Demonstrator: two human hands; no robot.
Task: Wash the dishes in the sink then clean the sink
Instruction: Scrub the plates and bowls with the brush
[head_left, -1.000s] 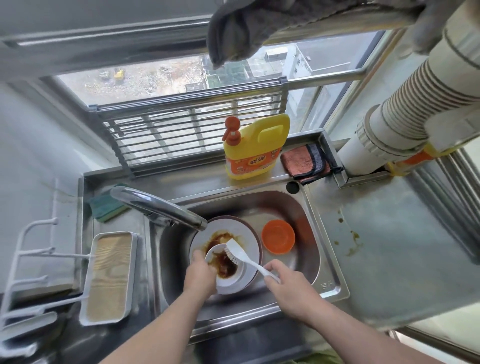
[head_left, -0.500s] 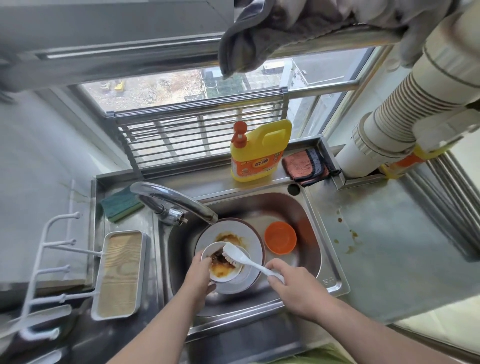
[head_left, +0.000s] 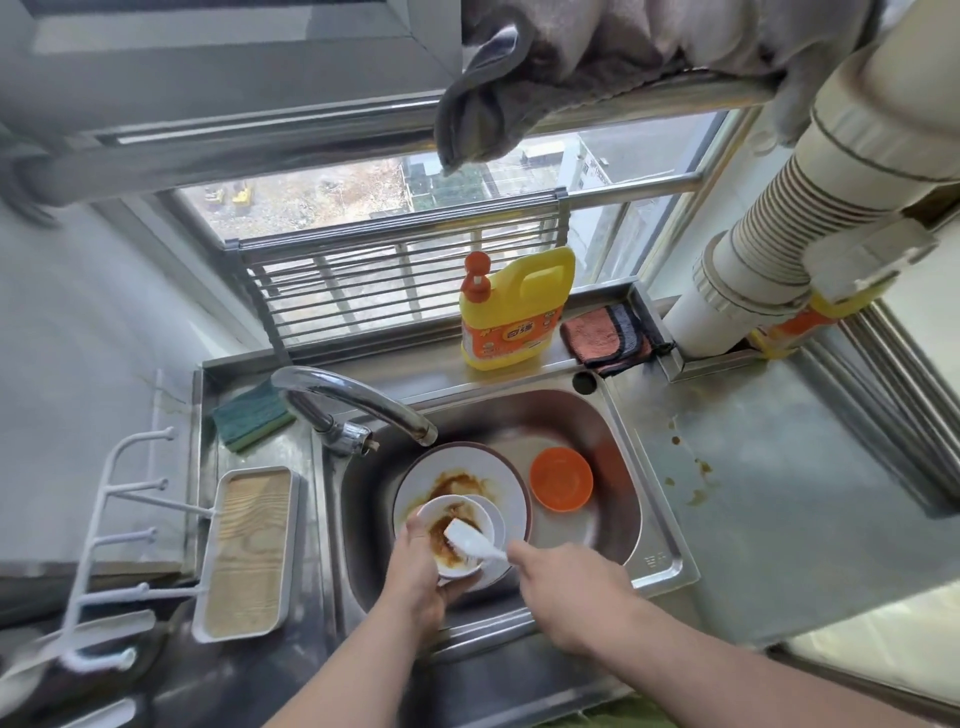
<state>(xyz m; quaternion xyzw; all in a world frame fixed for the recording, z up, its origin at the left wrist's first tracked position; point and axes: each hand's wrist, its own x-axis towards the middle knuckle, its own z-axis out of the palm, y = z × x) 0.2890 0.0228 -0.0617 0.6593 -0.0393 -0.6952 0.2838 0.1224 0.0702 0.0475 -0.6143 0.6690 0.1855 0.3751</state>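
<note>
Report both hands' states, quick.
Left hand: closed on the small white bowl, holding it over the plate.
Right hand: closed on the dish brush, head inside the bowl.

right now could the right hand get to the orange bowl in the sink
Probably yes: the orange bowl sits uncovered just beyond the right hand, though that hand grips the brush.

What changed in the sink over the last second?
The brush head went down into the small bowl, which the left hand tipped up off the plate. The right hand keeps its grip on the brush. The orange dish stayed put.
</note>
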